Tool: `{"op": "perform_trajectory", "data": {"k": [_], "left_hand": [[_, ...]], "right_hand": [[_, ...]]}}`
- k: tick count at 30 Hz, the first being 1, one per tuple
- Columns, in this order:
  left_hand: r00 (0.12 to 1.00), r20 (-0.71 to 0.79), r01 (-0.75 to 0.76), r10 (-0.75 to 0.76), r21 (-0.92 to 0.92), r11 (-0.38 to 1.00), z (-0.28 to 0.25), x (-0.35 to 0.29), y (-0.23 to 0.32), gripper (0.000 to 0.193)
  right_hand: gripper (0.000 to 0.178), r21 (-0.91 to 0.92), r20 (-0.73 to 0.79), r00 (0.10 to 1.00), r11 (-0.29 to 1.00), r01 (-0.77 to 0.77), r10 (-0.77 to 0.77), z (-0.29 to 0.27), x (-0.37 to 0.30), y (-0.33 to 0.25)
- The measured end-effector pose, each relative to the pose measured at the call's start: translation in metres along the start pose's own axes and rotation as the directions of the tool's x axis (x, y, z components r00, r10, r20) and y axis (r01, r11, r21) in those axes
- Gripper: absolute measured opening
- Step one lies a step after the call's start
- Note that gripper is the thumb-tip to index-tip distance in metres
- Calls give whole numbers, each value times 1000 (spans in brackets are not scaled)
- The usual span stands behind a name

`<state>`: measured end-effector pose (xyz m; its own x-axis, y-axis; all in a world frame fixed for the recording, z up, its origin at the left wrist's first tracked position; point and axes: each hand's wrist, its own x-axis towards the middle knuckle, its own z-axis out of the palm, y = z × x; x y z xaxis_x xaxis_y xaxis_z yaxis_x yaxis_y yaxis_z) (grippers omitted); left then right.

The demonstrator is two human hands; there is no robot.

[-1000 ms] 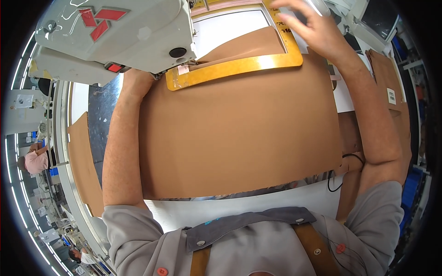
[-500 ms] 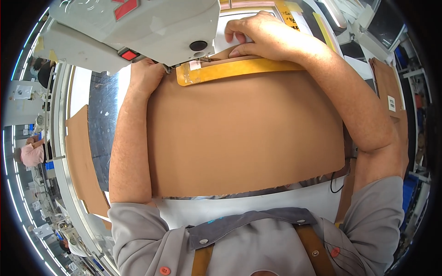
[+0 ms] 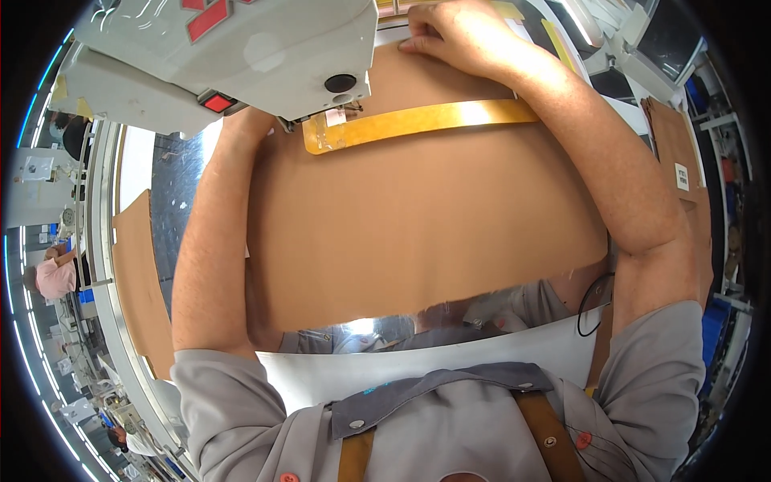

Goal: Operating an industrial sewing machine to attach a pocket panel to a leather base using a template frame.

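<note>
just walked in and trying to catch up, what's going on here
A person is handling a large brown cloth beside a white machine head. Their right hand pinches the cloth's far edge, beyond the yellow bar that lies across it. Their left hand is by the machine head, partly hidden, so its grip can't be seen.

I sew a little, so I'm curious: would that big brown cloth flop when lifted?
Probably floppy: the brown cloth's ragged near edge suggests fabric, not board. It's likely light for its size, looking thin. Pulling might drag, as the yellow frame lies across it.
</note>
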<state>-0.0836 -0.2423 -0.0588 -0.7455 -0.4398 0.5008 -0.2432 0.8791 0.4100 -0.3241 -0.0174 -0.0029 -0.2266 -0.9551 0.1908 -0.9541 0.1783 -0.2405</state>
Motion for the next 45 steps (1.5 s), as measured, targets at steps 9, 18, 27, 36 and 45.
{"op": "perform_trajectory", "data": {"k": [9,18,27,36,45], "left_hand": [[986,63,150,-152,32,988,29,27,28,31],[939,279,182,-201,94,979,-55,-47,42,28],[919,390,-59,-57,277,959,-60,-90,93,64],[906,419,-192,58,285,939,-56,-76,110,54],[922,364,-251,131,306,918,-36,-48,60,34]], "right_hand": [[18,-244,-543,801,960,135,-251,-25,-24,56],[20,50,-199,933,954,-295,299,-39,-88,119],[34,121,34,971,964,-237,235,-34,-84,100],[43,216,181,947,929,-300,264,-50,-93,113],[23,-111,-282,931,956,-271,231,-21,-64,130]]}}
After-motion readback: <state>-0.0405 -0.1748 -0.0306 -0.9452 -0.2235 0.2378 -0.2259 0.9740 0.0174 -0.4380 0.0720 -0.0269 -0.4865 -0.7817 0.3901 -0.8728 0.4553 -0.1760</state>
